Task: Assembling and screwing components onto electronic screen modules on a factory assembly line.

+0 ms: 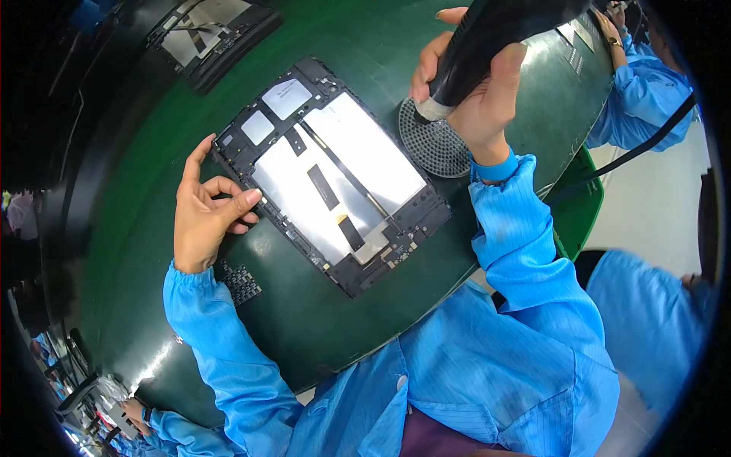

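Note:
An opened tablet (373,171) lies at a slant on the green table, its silver battery panels, dark flex strips and black frame exposed. My left hand (204,209) grips its left edge, thumb on top at the rim and index finger stretched along the upper corner. In my right hand (487,103) is a thick black electric screwdriver (472,61), held at a tilt with the fingers wrapped around its lower body. Its pale lower end is over a round grey screw tray (434,145) with a grid of small holes, right of the tablet. The tip itself is hard to make out.
A small block of dark parts (241,283) lies by my left wrist. Another opened tablet (205,34) sits at the far left. A green bin (582,202) stands off the table's right edge, with a black cable (640,148) above it. Co-workers' arms show at far right (636,95) and lower left.

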A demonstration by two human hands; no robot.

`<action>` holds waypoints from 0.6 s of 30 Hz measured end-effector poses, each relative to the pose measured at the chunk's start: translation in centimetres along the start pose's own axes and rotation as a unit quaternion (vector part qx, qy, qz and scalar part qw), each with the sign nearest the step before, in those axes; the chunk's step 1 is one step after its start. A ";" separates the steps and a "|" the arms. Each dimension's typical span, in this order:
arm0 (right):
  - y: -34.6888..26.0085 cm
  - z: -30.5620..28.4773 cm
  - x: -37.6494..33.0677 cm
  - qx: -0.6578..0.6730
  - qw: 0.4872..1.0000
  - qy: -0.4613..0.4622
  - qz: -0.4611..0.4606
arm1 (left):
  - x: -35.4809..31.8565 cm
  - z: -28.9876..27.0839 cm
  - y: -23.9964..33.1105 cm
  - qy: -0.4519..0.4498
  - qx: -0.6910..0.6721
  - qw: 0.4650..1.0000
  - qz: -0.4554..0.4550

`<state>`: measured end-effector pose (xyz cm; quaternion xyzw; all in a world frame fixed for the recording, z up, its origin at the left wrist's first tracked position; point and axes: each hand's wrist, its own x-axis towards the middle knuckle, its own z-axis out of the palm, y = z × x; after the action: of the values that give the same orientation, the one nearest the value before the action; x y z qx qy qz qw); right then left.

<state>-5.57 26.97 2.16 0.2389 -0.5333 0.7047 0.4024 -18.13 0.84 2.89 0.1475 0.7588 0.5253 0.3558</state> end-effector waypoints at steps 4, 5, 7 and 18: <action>3.1 -3.4 2.0 0.074 0.960 -0.167 -0.211 | 0.4 0.5 0.2 -0.013 -0.002 1.000 0.018; 2.4 -3.3 0.9 0.074 0.961 -0.167 -0.209 | 0.4 0.5 0.1 -0.014 -0.010 1.000 0.015; -0.2 0.1 -0.7 -0.215 0.963 0.102 0.124 | 0.0 -0.3 -0.8 0.003 -0.012 1.000 0.006; 2.6 11.0 1.6 0.080 0.979 -0.136 0.129 | 0.5 -0.8 -2.7 -0.040 -0.056 0.997 0.030</action>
<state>-9.62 16.79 5.36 0.2927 -0.5515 0.7519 0.2116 -18.66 -0.49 0.38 0.1713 0.7084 0.5712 0.3775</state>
